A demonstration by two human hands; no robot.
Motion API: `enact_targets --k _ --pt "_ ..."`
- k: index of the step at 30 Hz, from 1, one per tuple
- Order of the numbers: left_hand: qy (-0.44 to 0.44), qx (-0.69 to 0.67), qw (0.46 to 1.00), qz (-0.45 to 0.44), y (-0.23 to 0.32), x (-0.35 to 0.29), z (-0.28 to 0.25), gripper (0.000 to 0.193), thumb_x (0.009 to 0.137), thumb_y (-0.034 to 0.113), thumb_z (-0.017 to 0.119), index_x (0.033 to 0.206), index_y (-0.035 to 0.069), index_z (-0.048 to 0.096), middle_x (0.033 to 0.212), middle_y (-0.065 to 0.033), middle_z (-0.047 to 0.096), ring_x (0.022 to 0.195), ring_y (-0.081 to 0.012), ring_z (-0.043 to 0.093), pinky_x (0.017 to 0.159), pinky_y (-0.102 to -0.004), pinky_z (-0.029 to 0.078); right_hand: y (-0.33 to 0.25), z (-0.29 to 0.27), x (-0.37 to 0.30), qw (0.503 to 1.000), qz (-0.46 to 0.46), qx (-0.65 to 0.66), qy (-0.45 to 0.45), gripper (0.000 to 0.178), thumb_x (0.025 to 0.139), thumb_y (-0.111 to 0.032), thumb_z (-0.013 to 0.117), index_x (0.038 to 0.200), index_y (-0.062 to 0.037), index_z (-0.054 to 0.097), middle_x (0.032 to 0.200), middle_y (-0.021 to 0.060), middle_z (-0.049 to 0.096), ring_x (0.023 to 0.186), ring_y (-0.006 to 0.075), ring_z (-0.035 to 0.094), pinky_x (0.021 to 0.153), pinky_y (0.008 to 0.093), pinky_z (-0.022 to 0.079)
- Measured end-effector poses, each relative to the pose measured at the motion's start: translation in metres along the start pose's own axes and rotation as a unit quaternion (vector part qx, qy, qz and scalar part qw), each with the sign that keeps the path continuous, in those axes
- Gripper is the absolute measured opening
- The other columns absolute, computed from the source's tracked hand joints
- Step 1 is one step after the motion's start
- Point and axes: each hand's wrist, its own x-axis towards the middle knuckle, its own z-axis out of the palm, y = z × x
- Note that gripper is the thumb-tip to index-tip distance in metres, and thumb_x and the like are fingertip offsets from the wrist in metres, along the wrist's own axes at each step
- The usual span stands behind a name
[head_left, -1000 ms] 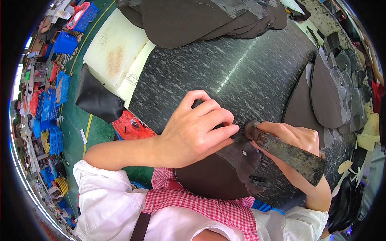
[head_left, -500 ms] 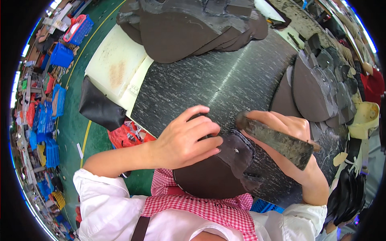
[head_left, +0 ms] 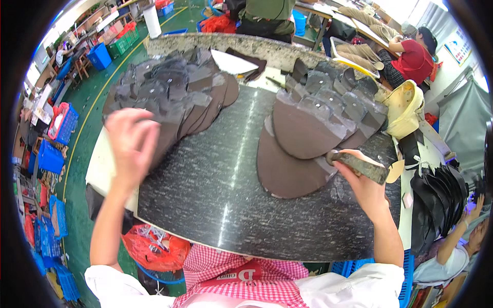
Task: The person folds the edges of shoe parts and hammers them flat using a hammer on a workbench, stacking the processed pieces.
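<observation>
My right hand (head_left: 365, 191) grips a worn metal hammer (head_left: 362, 167), its head lying across the fingers beside the right pile. Close by, a dark brown rounded piece (head_left: 290, 177) lies on the black speckled tabletop (head_left: 205, 205), partly under the right pile of similar pieces (head_left: 308, 128). These pieces have greyish-black overlapping parts at their far ends. My left hand (head_left: 131, 146), blurred, is over the near-left side of the left pile of dark brown pieces (head_left: 200, 110). Its fingers are apart with nothing visible in them; whether it touches the pile I cannot tell.
A cream plastic container (head_left: 404, 109) stands beyond the right pile. Black strips (head_left: 436, 197) lie at the right edge. A red plastic bag (head_left: 154, 249) hangs below the table's near-left edge. Two other people, one in red (head_left: 413, 59), are at the far right and lower right.
My view has lifted toward the far side. The piece from the near edge is away from there, and one lies by the right pile. My left hand has moved out to the left pile.
</observation>
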Motion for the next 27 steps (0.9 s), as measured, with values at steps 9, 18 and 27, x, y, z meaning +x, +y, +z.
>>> enact_targets --k 9,18,27 --pt "-0.179 -0.279 0.942 0.05 0.157 0.125 0.236 0.032 0.093 0.017 0.06 0.123 0.005 0.062 0.124 -0.0101 0.062 0.124 -0.0269 0.051 0.103 -0.0508 0.036 0.098 0.017 0.096 0.964 0.002 -0.243 0.105 0.03 0.088 -0.042 0.069 0.095 -0.0128 0.071 0.074 0.0137 0.069 0.069 0.0339 0.068 0.061 0.042 0.052" --pt "-0.309 -0.347 0.884 0.063 0.166 0.152 0.247 0.032 0.09 0.024 0.066 0.118 0.008 0.068 0.11 -0.0131 0.061 0.108 -0.0295 0.056 0.093 -0.0434 0.044 0.123 0.029 0.126 0.988 0.059 -0.144 0.025 0.035 0.088 -0.042 0.068 0.092 -0.0084 0.073 0.082 0.017 0.071 0.08 0.0359 0.069 0.07 0.0455 0.054" --pt "-0.332 -0.221 0.915 0.062 0.197 0.18 0.257 0.025 0.079 0.03 0.073 0.098 0.013 0.071 0.106 -0.0129 0.057 0.112 -0.0324 0.054 0.091 -0.0497 0.043 0.126 0.03 0.13 0.984 0.056 -0.166 0.032 0.031 0.088 -0.04 0.069 0.095 -0.0094 0.073 0.086 0.0159 0.072 0.083 0.0359 0.069 0.073 0.0467 0.053"
